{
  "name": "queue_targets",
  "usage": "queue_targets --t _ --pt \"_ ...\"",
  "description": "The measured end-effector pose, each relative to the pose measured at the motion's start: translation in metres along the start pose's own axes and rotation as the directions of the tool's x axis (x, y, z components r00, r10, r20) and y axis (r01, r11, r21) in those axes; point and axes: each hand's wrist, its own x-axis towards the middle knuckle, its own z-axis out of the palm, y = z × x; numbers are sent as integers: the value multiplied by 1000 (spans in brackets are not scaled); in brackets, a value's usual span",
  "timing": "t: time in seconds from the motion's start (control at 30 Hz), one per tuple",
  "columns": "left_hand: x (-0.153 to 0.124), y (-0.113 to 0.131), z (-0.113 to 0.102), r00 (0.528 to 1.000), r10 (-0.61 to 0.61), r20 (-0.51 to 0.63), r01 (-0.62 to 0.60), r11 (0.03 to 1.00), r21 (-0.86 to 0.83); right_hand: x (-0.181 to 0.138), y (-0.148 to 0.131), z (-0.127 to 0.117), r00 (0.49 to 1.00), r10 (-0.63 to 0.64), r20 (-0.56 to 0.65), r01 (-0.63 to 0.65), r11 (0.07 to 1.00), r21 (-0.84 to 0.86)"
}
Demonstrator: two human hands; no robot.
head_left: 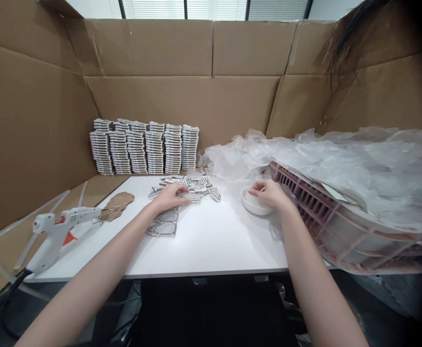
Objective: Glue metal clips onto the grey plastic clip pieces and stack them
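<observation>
My left hand rests on a loose pile of flat white cut-out pieces on the white table, its fingers curled onto one piece. A few more of these pieces lie just under my left wrist. My right hand reaches into a small white bowl, its fingers pinched together over something too small to name.
Several tall stacks of the same pieces stand at the back. A white glue gun stands at the left beside a brown cardboard scrap and clear glue sticks. A pink crate under crumpled plastic sheet fills the right. Cardboard walls surround the table.
</observation>
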Motion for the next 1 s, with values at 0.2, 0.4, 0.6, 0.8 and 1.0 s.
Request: queue_targets --t 0.2,0.4,0.6,0.8,1.0 --pt "-1 6 0 995 -25 -100 13 993 -118 5 2 3 989 -32 -146 45 996 82" --pt "-5 12 -1 991 -17 -134 -6 985 -175 10 7 8 970 -40 -240 78 985 153" --pt "-5 17 3 989 -76 -123 10 885 -466 11 8 9 962 -59 -267 134 952 275" --pt "-4 22 3 987 -86 -137 -28 743 -669 12 4 6 920 0 -392 152 922 355" --pt "-7 38 3 993 -59 -106 -38 679 -734 2 -27 14 941 -86 -329 296 685 666"
